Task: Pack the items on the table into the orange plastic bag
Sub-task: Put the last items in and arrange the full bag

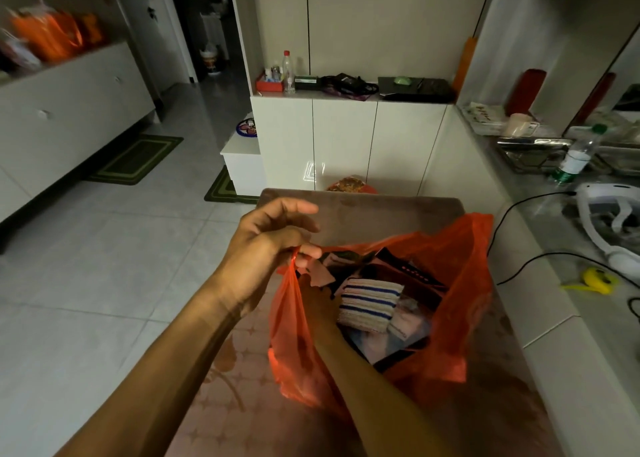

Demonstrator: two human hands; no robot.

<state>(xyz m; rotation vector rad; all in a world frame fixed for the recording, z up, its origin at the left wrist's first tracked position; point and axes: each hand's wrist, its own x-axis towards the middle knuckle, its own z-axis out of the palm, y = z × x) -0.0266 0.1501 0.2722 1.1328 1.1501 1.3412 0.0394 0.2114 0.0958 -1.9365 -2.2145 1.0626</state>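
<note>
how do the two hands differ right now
The left hand is outside the orange bag, raised, pinching its rim between the fingers. The right hand is down inside the bag, seen mostly through the plastic, so its grip cannot be told. Both are bare and at the bag's left side.

A clear bottle (pixel 288 70) and red box (pixel 269 83) sit on the white cabinet (pixel 346 138).

Orange plastic bag (pixel 464 283); cream cloth (pixel 369 304), blue stripes; pink patterned tablecloth (pixel 221 404).
</note>
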